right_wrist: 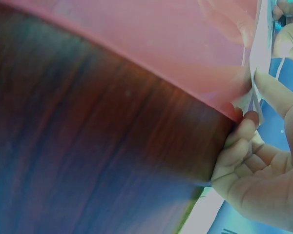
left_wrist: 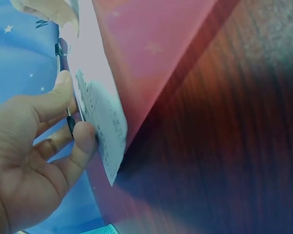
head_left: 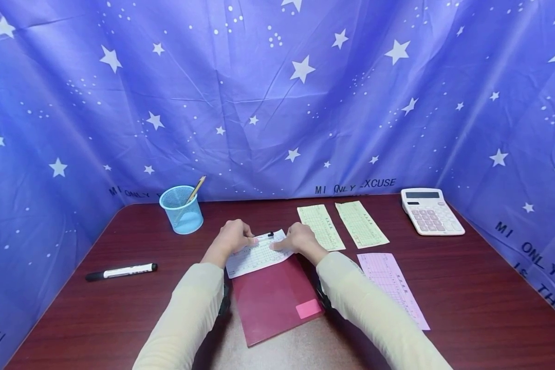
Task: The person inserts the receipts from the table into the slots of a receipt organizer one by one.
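Observation:
A white printed form (head_left: 258,254) lies over the upper part of a dark red folder (head_left: 273,303), tilted up in both wrist views. At its left, my left hand (head_left: 235,237) pinches it between thumb and fingers. My right hand (head_left: 301,240) grips the right end, its thumb (right_wrist: 273,90) on the face and its fingers curled behind. Along the form's upper edge, between the hands, runs a thin pale fastener strip with black ends (left_wrist: 71,126); one black piece (head_left: 271,234) shows in the head view. The form hides the folder's top edge.
Two yellow-green forms (head_left: 362,224) and a pink form (head_left: 394,284) lie to the right, a calculator (head_left: 432,211) beyond them. On the left are a blue mesh pen cup (head_left: 182,210) holding a pencil and a black-and-white marker (head_left: 121,272). A star-patterned curtain (head_left: 268,103) encloses the table.

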Motion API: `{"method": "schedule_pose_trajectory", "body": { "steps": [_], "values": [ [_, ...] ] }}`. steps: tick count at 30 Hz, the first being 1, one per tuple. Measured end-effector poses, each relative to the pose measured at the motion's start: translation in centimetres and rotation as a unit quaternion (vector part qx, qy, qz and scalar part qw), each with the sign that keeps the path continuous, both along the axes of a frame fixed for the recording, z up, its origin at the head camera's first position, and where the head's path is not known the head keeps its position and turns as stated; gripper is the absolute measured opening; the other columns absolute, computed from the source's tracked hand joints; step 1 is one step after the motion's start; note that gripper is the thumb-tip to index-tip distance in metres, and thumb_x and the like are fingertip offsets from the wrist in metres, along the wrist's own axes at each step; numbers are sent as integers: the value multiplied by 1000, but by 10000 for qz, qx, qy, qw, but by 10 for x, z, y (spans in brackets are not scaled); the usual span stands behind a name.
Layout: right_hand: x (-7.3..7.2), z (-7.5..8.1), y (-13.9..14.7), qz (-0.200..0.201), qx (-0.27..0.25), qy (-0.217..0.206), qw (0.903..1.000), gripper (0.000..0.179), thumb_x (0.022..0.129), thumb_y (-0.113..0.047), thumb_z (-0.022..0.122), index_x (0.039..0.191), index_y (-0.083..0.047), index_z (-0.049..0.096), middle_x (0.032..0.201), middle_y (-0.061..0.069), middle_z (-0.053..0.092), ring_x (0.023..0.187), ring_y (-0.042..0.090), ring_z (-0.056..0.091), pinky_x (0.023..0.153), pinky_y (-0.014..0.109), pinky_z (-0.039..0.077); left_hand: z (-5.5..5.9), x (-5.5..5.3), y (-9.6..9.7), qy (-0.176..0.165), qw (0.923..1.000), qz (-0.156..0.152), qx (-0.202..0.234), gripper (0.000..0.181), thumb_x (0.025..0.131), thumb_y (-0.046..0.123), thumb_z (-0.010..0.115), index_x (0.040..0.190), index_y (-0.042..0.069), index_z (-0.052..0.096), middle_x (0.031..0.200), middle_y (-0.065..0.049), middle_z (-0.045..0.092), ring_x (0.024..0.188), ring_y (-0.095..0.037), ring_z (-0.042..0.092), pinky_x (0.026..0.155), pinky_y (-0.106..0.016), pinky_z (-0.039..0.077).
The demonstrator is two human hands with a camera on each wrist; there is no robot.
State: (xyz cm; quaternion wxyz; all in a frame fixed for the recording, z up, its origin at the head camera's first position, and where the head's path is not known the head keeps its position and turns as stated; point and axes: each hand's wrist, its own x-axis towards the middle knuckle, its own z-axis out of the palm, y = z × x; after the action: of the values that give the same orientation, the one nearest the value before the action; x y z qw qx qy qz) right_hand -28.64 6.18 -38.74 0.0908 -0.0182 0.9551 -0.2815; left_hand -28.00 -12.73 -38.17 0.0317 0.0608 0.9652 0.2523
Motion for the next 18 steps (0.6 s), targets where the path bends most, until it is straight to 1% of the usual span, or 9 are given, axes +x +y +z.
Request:
{"method": "schedule_pose_trajectory", "body": {
  "steps": [2, 6, 9, 13, 16, 18],
  "values": [
    [-1, 0, 1, -28, -9, -100, 9999, 62, 76, -37, 89, 51, -16, 36, 53, -6, 29, 53, 10, 33, 48, 24, 29, -1, 1, 1, 14, 10000, 12, 38, 15, 87, 19, 83, 79, 8, 75, 87, -5, 71, 76, -20, 58, 76, -36, 51],
    [-2, -1, 1, -64, -98, -146, 9998, 62, 76, -37, 90, 52, -16, 36, 53, -6, 30, 53, 10, 33, 48, 24, 28, -4, 3, 1, 133, 9999, 1, 98, 16, 87, 19, 83, 79, 8, 73, 84, -4, 69, 78, -20, 58, 76, -37, 51],
    [-3, -4, 2, -14, -113, 0, 9999, 63, 75, -37, 91, 53, -16, 36, 53, -7, 29, 53, 10, 30, 47, 24, 27, -8, 4, 0, 193, 9997, -8, 137, 17, 88, 20, 82, 79, 9, 72, 81, -2, 67, 79, -20, 57, 78, -39, 51],
    [-1, -6, 4, 171, -135, 257, 9994, 63, 75, -37, 90, 54, -16, 35, 54, -7, 27, 54, 10, 27, 48, 24, 25, -10, 5, 1, 260, 9995, 5, 189, 18, 88, 21, 82, 79, 9, 72, 82, -2, 67, 81, -20, 57, 81, -41, 50],
    [2, -4, 6, 318, -248, 328, 9986, 59, 77, -35, 89, 57, -15, 38, 56, -6, 30, 56, 11, 29, 50, 24, 26, -11, 6, 1, 322, 9993, -3, 192, 17, 88, 21, 82, 80, 9, 72, 83, -3, 68, 81, -21, 57, 81, -41, 50],
    [4, -2, 8, 414, -338, 346, 9980, 52, 78, -34, 89, 61, -12, 44, 58, -4, 36, 59, 12, 35, 52, 24, 30, -11, 7, 0, 354, 9992, 11, 174, 17, 88, 20, 82, 80, 8, 72, 83, -3, 68, 81, -21, 57, 81, -41, 50]
  ]
}}
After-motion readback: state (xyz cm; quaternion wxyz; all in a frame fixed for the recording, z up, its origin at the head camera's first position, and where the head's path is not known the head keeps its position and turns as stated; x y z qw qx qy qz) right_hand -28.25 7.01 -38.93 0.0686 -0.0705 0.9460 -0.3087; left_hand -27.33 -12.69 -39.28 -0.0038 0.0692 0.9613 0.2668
